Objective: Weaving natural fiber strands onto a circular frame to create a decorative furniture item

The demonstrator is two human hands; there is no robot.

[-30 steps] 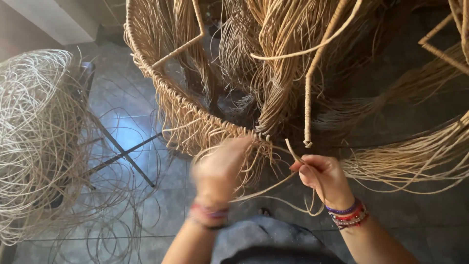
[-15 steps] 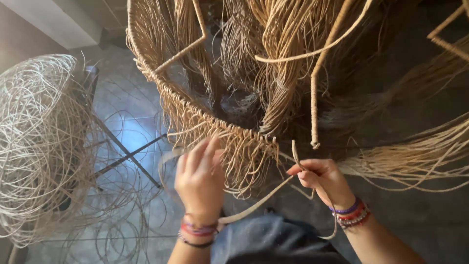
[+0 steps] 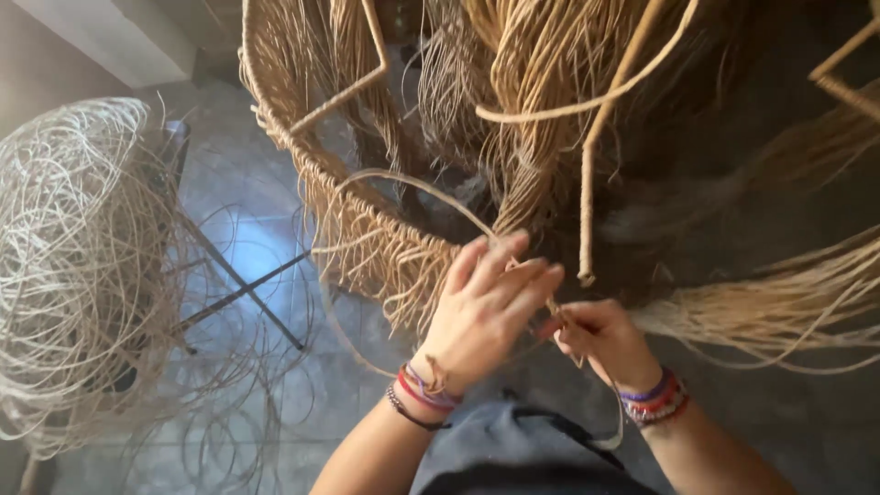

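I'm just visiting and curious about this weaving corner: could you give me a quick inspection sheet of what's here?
Surface: grey tiled floor, glossy with reflected light.
Job's things: large woven rattan frame with loose strand ends; one rattan strand looping from the rim to the hands.
Clutter: tangled pale cane bundle on a dark metal stand.
Hands: left hand on the weave, fingers spread; right hand pinching the strand; beaded bracelets on both wrists.
Cables: nothing seen.
Surroundings: pale wall edge at upper left.
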